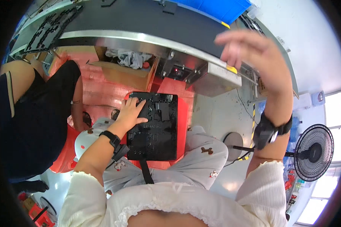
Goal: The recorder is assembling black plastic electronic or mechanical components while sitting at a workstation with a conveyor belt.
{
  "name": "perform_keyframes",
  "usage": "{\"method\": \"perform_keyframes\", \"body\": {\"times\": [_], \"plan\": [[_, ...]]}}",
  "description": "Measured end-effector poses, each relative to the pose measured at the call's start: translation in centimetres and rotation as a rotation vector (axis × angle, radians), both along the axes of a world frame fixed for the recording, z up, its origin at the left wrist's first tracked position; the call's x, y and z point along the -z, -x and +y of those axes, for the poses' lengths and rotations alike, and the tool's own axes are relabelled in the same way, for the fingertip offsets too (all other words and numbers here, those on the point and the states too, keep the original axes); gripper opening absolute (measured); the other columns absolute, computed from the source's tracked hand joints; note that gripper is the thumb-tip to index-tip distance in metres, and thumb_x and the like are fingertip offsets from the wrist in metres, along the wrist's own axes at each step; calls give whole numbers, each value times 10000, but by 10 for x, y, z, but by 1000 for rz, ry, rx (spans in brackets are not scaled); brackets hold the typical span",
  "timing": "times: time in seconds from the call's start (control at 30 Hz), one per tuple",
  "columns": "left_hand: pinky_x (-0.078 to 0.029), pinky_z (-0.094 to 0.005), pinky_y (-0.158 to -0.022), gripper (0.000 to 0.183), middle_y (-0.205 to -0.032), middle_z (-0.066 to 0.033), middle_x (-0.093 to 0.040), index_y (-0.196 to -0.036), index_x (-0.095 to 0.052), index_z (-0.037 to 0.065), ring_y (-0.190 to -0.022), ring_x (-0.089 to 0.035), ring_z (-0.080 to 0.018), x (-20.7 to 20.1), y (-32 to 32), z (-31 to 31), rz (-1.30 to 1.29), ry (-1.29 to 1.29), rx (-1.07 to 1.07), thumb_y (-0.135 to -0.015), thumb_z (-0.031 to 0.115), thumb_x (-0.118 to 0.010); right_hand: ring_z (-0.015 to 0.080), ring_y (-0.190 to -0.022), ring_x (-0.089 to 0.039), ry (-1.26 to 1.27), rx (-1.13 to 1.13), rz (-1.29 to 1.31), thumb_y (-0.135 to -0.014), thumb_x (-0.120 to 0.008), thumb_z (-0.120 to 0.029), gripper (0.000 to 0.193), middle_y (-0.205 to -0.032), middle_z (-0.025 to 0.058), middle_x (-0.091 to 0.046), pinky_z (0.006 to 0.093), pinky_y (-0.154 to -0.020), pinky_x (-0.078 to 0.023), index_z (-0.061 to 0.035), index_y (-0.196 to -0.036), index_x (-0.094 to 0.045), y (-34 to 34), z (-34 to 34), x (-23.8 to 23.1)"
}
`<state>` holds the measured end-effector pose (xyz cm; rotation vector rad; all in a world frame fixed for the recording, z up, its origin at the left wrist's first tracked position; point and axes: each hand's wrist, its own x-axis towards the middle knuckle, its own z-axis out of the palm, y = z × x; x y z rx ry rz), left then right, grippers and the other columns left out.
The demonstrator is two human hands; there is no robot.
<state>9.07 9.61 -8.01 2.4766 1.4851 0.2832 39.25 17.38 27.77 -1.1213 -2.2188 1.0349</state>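
the black tray [151, 145] lies just below the middle of the view, between the person's knees, on a red stool [182, 130]. the left hand [130, 113] touches the tray around its 10 o'clock part, palm down; its grip is wide, thumb and fingers spread. a small black block [163, 111] sits on the tray toward 1 o'clock. the right hand [254, 53] is raised at 2 o'clock, blurred, with fingers bent, near the edge of the counter [132, 22]; i cannot tell whether its grip holds anything. the counter spans 12 o'clock, with a blue bin [216, 9] at 1 o'clock and black strips [51, 30] at 10 o'clock. from the tray, a cardboard box [125, 75] stands at 11 o'clock. another person [34, 125] sits at 9 o'clock, and a fan [314, 152] stands just past 3.
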Motion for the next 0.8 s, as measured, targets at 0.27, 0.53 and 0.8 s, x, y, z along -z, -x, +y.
{"method": "perform_keyframes", "body": {"times": [0.27, 0.53, 0.8], "plan": [[-341, -501, -1056, 634, -1367, -165, -472, -1319, -577, 115, -1275, -437, -363, 0, -2, 2, -78, -81, 113, -768, 376, -750, 354, -1173, -593, -486, 391, -385, -821, -726, -402, 617, -1214, 199, -646, 416, -993, -476, -39, -1306, -607, 31, 193, 53], [-356, -481, -1105, 449, -1423, -216, -433, -1256, -604, 61, -1317, -429, -379, -44, -3, 16, -65, 53, 202, -826, 135, -709, 351, -1202, -582, -377, 318, -647, -748, -786, -360, 726, -1317, 217, -595, 388, -1034, -451, 32, -1321, -570, -8, 233, 86], [-454, -373, -960, 371, -1139, -138, -624, -1189, -651, 58, -1086, -598, -303, -237, -9, 217, -421, -692, 102, -870, 235, -720, 141, -820, -655, -118, 219, 366, -854, -725, -169, 324, -1003, 66, -679, 257, -700, -537, 27, -1107, -677, -14, 62, 44]]}}
